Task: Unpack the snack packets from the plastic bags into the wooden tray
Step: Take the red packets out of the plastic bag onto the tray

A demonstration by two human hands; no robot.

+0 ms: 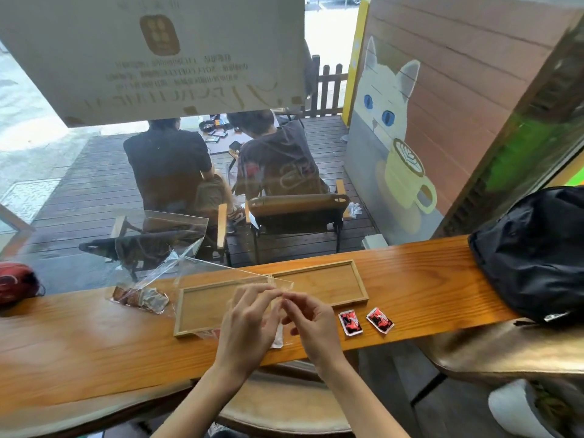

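The table (pixel 410 279) runs from 9 to 3 o'clock, with a black bag (pixel 537 254) at its 3 o'clock end. The wooden tray (pixel 360 279) lies lengthwise, both compartments empty, directly at 12 o'clock from the hands. A clear plastic bag (pixel 227 279) rises over its left half; the left hand (pixel 249 324) and right hand (pixel 311 317) pinch its top edge together. Another bag of packets (pixel 142 298) lies at 9 o'clock, two red packets (pixel 365 322) at 3, nearer the right hand, open table between.
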